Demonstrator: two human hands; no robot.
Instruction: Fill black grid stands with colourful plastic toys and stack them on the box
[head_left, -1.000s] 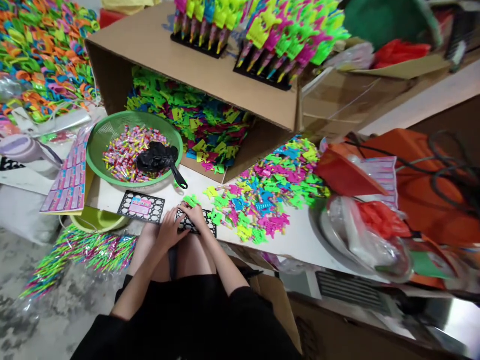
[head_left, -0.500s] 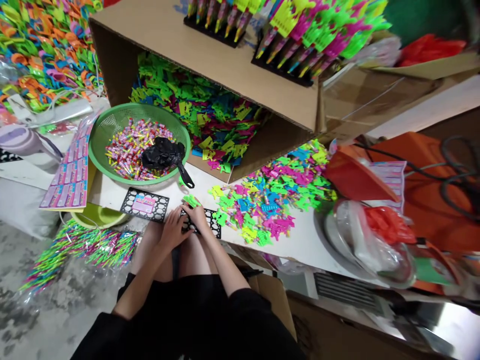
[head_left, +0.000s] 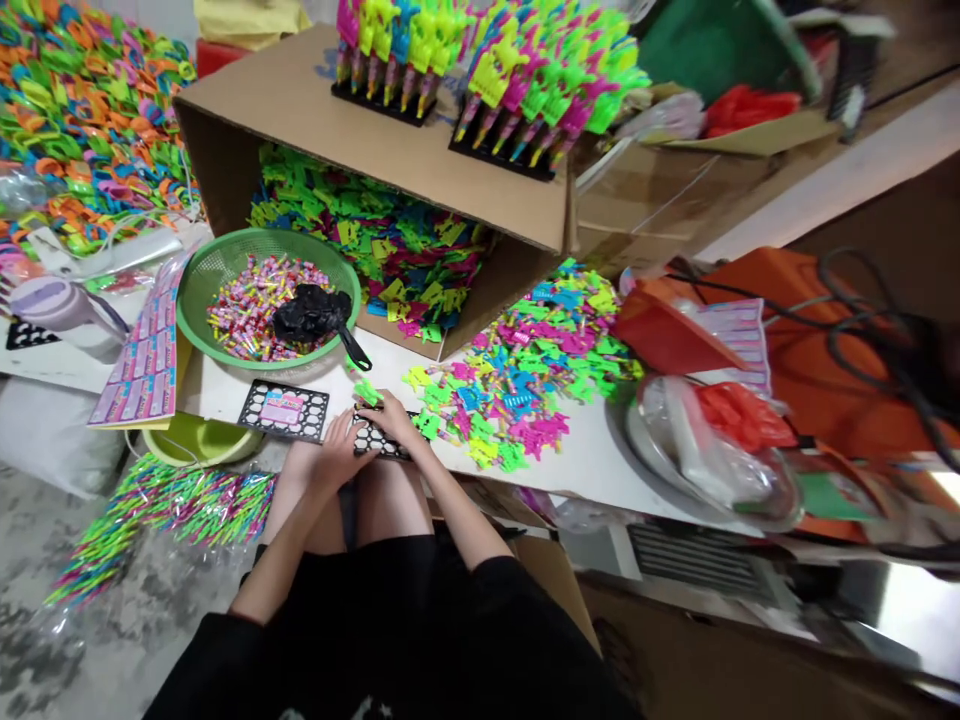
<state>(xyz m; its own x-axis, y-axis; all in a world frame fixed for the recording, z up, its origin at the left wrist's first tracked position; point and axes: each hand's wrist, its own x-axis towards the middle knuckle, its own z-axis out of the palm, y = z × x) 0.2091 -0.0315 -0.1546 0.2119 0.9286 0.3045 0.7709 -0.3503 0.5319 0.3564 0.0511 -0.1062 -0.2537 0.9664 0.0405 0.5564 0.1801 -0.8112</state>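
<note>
My left hand (head_left: 341, 452) grips the left end of a black perforated rack (head_left: 392, 437), its fingers on the far side and its thumb on the near side. Above that rack, my right hand (head_left: 391, 417) pinches a bright green plastic toy (head_left: 367, 391); the toy's lower part is hidden by the fingers. A second black perforated rack (head_left: 304, 420) lies flat to the left, with a pink-and-blue label (head_left: 283, 406) on it. Just right of my right hand is a loose heap of green, pink, blue and yellow toys (head_left: 517, 400).
A green colander (head_left: 193, 330) holds small candy tubes (head_left: 247, 310) and a black plastic bag (head_left: 304, 315). Behind it, an open cardboard box (head_left: 247, 85) holds more toys; two filled racks (head_left: 502, 155) stand on top. A metal bowl (head_left: 645, 440) with plastic bags sits at the right.
The camera view has shifted, so the box and filled racks appear lower and further left. Both hands stay at the rack, and the green toy remains in my right hand.
</note>
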